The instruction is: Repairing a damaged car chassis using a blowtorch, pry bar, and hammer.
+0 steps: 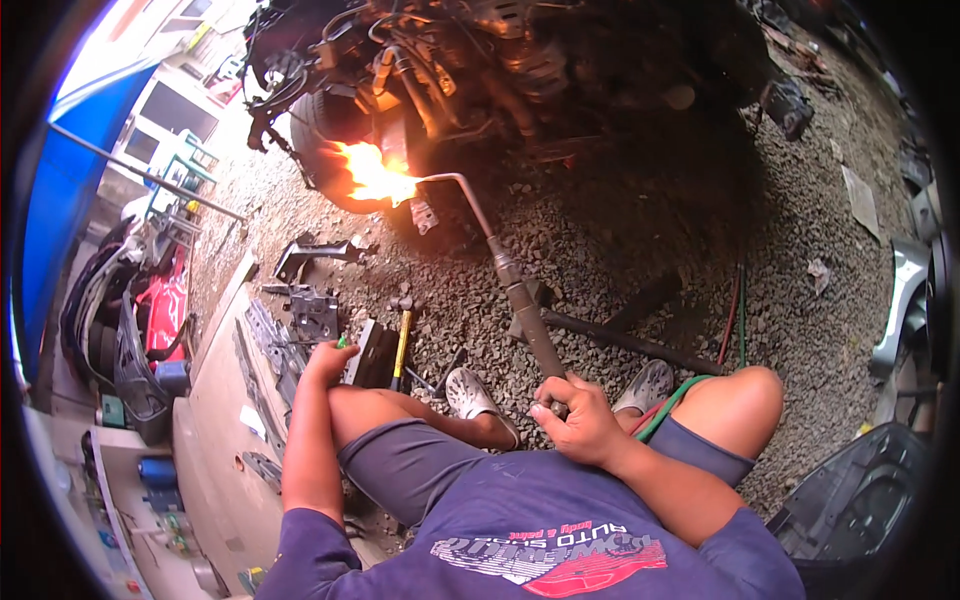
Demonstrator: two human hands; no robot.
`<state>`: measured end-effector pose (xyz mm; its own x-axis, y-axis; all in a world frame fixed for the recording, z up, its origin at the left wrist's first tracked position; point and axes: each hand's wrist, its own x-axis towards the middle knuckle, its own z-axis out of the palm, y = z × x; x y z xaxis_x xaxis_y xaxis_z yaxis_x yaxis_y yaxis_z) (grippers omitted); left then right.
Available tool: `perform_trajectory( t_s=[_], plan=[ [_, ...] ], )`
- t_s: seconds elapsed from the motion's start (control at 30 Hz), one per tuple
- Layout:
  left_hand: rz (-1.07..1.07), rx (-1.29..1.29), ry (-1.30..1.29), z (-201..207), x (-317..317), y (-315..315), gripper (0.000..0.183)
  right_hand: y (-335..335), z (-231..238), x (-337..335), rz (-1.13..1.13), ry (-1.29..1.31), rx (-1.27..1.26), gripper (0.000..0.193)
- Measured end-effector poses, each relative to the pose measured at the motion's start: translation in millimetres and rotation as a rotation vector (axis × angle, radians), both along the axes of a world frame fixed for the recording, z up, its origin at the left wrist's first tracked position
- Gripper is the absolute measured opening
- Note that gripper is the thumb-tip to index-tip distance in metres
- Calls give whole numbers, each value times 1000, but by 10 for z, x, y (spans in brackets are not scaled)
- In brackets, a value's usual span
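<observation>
My right hand (578, 420) is closed round the handle of a gas torch (530, 318), just above my lap. The torch points up and away, and its bent metal tip gives a bright orange flame (378, 178). That flame burns in front of a tyre (318, 130), beneath the dark underside of a vehicle (540, 70). By my left knee, my left hand (325, 362) is closed, with a small green object (343, 342) showing at its fingers. What kind of object it is cannot be made out.
A yellow-handled hammer (402, 345) and metal brackets (312, 310) lie on the gravel to the left. Green and red hoses (668, 410) cross my right thigh. Dark bars (630, 340) lie ahead of my feet. A silver body panel (900, 300) and black plastic part (855, 490) are at right.
</observation>
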<state>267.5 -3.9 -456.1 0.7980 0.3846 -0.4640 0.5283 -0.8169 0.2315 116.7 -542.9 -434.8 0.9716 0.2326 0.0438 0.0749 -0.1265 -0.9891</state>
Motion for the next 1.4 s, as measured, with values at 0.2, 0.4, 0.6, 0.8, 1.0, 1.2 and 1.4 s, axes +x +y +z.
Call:
perform_trajectory(
  t_s=[0.2,0.4,0.6,0.8,1.0,1.2,1.4],
  plan=[
    [-237,123,254,-177,165,-291,65,-18,58,49,-19,39,-61,14],
    [-191,91,231,-169,162,-257,50,-38,-7,99,-12,63,-45,15],
    [-210,104,293,-74,226,-445,53,23,-175,140,38,201,87,11],
    [-286,164,357,-57,235,-559,57,91,-253,178,59,162,128,8],
    [-387,128,269,37,180,-719,54,122,-192,191,99,105,100,11],
    [-284,-963,56,509,-382,-3046,58,189,-349,137,54,-2,1,13],
    [-180,-1139,-93,174,-577,-3379,35,126,-187,174,79,94,-23,17]
  ],
)
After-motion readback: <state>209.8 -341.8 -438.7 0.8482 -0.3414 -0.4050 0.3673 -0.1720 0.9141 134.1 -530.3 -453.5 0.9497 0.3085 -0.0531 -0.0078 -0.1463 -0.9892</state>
